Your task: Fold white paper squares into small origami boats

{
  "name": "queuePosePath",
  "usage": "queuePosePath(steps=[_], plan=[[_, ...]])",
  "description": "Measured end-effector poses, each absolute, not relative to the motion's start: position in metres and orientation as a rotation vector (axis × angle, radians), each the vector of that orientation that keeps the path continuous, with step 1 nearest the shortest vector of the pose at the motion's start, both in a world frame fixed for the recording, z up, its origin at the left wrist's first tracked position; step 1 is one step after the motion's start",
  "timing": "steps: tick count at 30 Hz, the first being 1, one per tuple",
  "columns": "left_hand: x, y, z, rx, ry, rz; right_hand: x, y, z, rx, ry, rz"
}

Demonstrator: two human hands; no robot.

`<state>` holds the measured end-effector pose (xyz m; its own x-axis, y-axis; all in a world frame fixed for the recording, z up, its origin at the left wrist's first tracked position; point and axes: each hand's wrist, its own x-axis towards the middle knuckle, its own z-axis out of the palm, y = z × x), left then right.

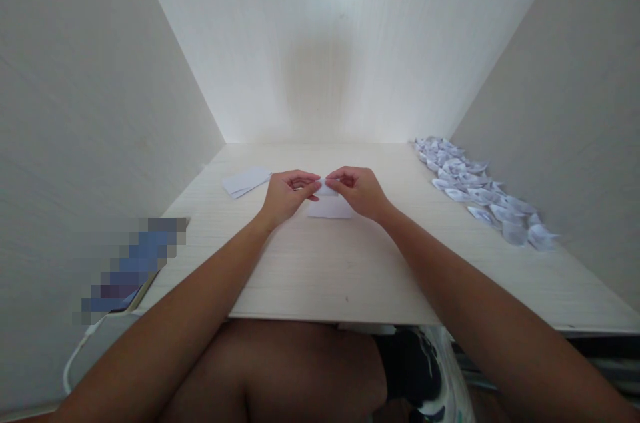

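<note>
Between my two hands, near the middle of the table, is a small piece of white paper (327, 190). My left hand (294, 193) pinches its left side with thumb and fingers. On the other side my right hand (357, 188) grips it in the same way, the fingertips of both hands close together. Just below, a flat white sheet of paper (330, 210) lies on the table, partly covered by the hands. A few more white sheets (245, 181) lie overlapping to the left of my left hand.
Many folded white paper pieces (480, 193) form a long heap along the table's right side. Pale walls stand left, right and behind the white table (320, 270). A blurred-out blue object (137, 263) rests at the left edge. My legs are below the front edge.
</note>
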<state>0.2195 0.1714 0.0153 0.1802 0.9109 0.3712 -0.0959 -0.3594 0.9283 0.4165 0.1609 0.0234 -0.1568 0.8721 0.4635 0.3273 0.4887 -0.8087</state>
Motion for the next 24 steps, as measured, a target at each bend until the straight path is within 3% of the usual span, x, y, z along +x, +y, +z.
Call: queuePosePath(steps=[24], plan=[[0.223,0.1657,0.0162,1.686,0.919,1.436,0.4118,0.1549,0.0282,-1.115,-1.946,0.378]])
